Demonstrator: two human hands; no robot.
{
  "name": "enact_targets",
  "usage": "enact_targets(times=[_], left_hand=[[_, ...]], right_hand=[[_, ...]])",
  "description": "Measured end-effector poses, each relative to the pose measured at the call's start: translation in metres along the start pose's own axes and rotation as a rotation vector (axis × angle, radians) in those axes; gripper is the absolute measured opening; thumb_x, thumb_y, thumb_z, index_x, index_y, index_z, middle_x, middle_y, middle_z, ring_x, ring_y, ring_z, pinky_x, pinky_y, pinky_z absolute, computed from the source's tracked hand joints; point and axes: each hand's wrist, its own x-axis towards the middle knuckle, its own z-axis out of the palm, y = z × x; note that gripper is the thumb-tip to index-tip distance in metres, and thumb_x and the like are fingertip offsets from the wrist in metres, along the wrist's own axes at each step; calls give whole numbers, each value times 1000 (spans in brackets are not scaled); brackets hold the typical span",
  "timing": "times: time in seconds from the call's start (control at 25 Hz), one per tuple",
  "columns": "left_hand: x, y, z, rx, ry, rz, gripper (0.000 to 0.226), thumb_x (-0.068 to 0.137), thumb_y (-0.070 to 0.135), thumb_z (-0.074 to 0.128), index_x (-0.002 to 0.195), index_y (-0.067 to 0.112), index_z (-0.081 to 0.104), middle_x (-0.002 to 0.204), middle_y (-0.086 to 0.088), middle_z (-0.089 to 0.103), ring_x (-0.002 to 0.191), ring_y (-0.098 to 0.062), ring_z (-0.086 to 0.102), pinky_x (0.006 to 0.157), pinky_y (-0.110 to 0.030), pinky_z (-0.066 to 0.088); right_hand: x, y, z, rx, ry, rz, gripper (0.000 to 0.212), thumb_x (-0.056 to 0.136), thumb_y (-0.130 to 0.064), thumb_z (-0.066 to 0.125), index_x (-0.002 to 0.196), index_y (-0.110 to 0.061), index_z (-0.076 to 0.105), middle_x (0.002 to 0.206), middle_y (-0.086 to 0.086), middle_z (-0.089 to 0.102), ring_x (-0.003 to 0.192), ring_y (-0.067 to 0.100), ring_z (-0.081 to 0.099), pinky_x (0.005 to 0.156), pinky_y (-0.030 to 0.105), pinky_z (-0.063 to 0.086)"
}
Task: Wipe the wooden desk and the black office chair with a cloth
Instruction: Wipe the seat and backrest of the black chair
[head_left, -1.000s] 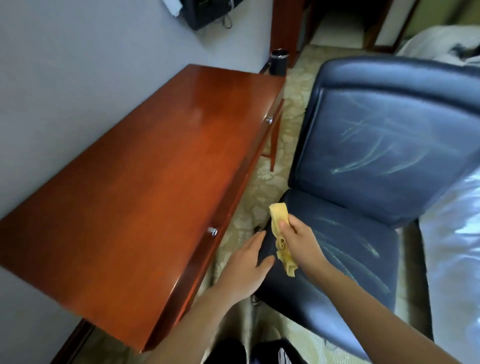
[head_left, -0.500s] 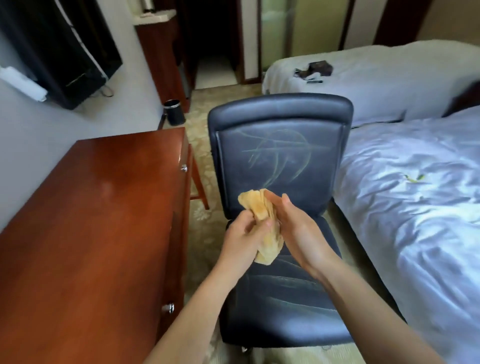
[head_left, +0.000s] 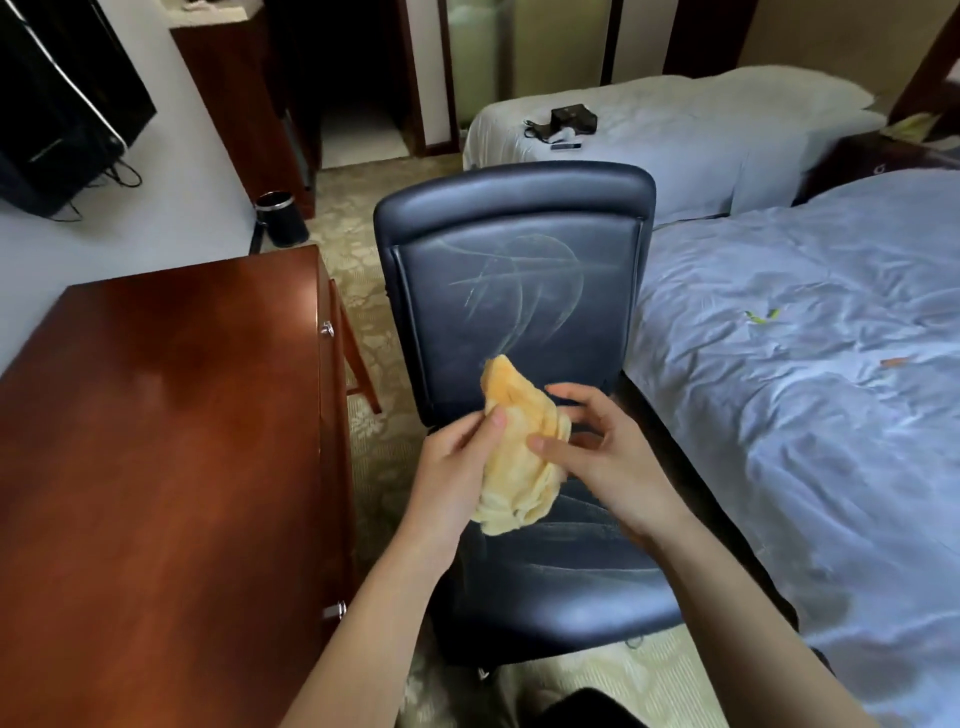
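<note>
Only bunched cloth (head_left: 519, 452) between hands.

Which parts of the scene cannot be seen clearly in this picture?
Head view only:
- Chair base: hidden under its seat.
- Left hand fingers: behind the cloth, so the grip is only partly visible.
- Desk: near end cut off by the frame edge.
- Dark items on the far bed: too small to identify.

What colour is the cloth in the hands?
Yellow-orange; the cloth shows clearly in the head view.
</note>
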Motion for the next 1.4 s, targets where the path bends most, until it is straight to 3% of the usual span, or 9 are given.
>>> enact_targets(times=[0.2, 0.36, 0.64, 0.84, 0.96, 1.04, 1.16, 1.24, 1.4], left_hand=[[-10, -14, -29, -54, 121, 3, 11, 92, 20, 60, 92, 20, 71, 88, 6, 75, 81, -3, 69, 63, -16, 53], [-17, -30, -48, -57, 254, -90, 14, 92, 23, 60, 85, 20, 72, 82, 5, 74, 73, -3, 68, 56, -18, 53], [2, -15, -63, -54, 292, -108, 16, 94, 26, 57, 88, 23, 71, 94, 2, 74, 95, -15, 68, 85, -33, 54], [26, 0, -53, 110, 308, -49, 10, 91, 27, 61, 90, 23, 71, 95, 0, 73, 96, -18, 67, 85, -36, 56], [43, -2, -59, 333, 512, -25, 24, 84, 28, 70, 106, 22, 63, 105, 3, 61, 104, -20, 59, 94, -42, 50], [49, -6, -63, 514, 607, 48, 35, 80, 28, 74, 110, 30, 57, 104, 10, 50, 109, -19, 50, 99, -36, 43], [57, -16, -45, 605, 346, 140, 31, 80, 25, 74, 109, 28, 63, 107, 13, 57, 104, -9, 56, 87, -12, 42], [62, -26, -25, 593, 190, 131, 34, 82, 23, 72, 115, 24, 63, 113, 10, 62, 101, -5, 59, 84, -7, 43], [76, -35, -6, 341, 338, 129, 20, 87, 12, 66, 107, 13, 63, 100, 5, 68, 93, -10, 65, 79, -20, 52]], right_hand=[[-2, 13, 0, 235, 34, 112, 43, 68, -12, 75, 110, -14, 63, 84, 6, 72, 81, 21, 68, 71, 29, 56], [7, 25, 17, 336, 26, 186, 25, 78, 2, 67, 101, -9, 66, 76, 7, 68, 65, 14, 57, 72, 27, 49], [39, 31, 50, 553, -79, 294, 19, 88, -8, 60, 106, -6, 64, 76, 2, 68, 65, 7, 63, 63, 18, 53], [63, 36, 48, 600, -244, 552, 31, 78, -10, 65, 108, -3, 62, 86, 6, 68, 70, 9, 63, 63, 18, 53], [79, 34, 38, 539, -283, 515, 41, 74, -13, 69, 113, 0, 64, 96, 10, 69, 81, 14, 65, 76, 24, 54], [87, 36, 34, 484, -164, 432, 38, 76, -12, 70, 112, -1, 64, 94, 10, 70, 80, 16, 67, 73, 26, 55], [95, 42, 32, 393, 52, 351, 36, 79, -8, 71, 114, -3, 62, 89, 9, 69, 78, 17, 62, 74, 30, 47], [98, 43, 33, 357, 61, 304, 35, 79, -8, 72, 113, -6, 62, 90, 10, 70, 75, 15, 63, 68, 27, 48], [103, 37, 26, 207, -120, 203, 25, 85, -13, 67, 110, -16, 65, 92, 9, 74, 81, 17, 70, 64, 21, 53]])
